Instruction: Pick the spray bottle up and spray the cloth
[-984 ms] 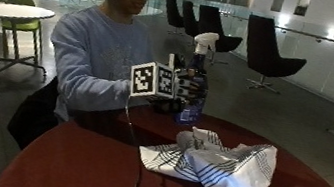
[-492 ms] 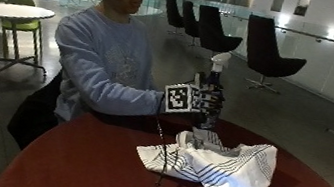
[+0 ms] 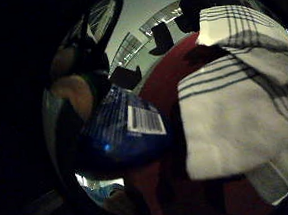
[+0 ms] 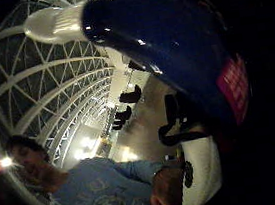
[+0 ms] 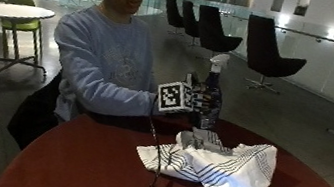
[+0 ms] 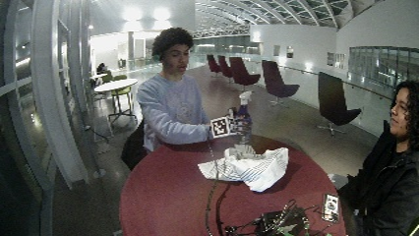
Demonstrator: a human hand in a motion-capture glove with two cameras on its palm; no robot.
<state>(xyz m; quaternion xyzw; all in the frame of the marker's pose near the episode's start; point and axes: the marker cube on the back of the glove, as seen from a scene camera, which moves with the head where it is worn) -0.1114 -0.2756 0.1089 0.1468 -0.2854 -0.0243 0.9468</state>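
In the outside view my gloved right hand [image 5: 196,101] grips a blue spray bottle [image 5: 212,89] with a white nozzle, held upright just above the round red table [image 5: 74,170]. The bottle hangs over the far edge of a crumpled white cloth with dark stripes [image 5: 226,166], which lies mid-table. The wide view shows the same: hand [image 6: 237,129], bottle [image 6: 243,114], cloth [image 6: 252,168]. The little finger side palm view shows the bottle's base and barcode label [image 3: 123,131] close to the palm, with the cloth [image 3: 235,115] beside it on the table. The thumb side palm view is filled by the bottle's shoulder [image 4: 170,38].
A phone [image 6: 330,206] and a tangle of cables [image 6: 275,223] lie near the table's front edge in the wide view. Black chairs [image 5: 268,54] stand on the floor behind, well away from the table.
My hand has carried the bottle a little to the right, over the cloth's far edge, and has held still for the last half second. The cloth has not moved.
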